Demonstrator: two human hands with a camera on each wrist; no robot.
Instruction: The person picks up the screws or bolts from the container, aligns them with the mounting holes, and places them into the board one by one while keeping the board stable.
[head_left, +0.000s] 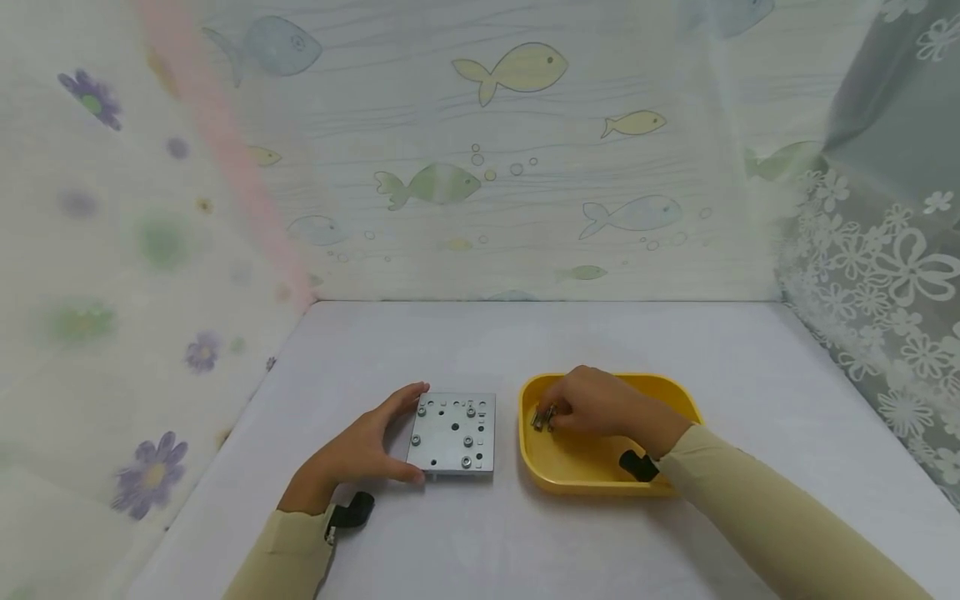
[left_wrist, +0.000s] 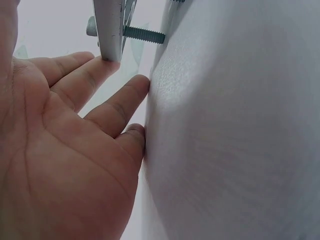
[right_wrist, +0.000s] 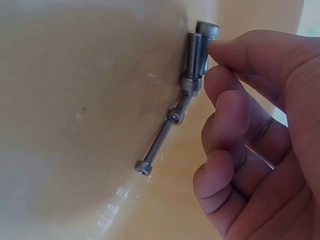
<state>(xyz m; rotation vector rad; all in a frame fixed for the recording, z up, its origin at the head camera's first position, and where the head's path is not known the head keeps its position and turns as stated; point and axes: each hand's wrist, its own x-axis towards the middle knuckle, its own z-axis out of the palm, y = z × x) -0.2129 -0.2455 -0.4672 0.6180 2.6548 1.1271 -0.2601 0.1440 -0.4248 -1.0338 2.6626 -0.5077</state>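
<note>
Plate (head_left: 442,435), nine o'clock of tray (head_left: 581,465); your left hand (head_left: 367,446) touches it, fingers spread. Your right hand (head_left: 600,404), fingers curled, at screws (right_wrist: 193,60) inside tray; cannot tell if pinching. Likely picking step; next probably wants firm pinch.

- Plate (head_left: 446,443): lower centre, on the table (head_left: 465,550), left hand (head_left: 367,446) at its left
- Tray (head_left: 585,467): lower right
- Loose screws (head_left: 537,421): in tray's left end, by right hand (head_left: 596,404)
</note>
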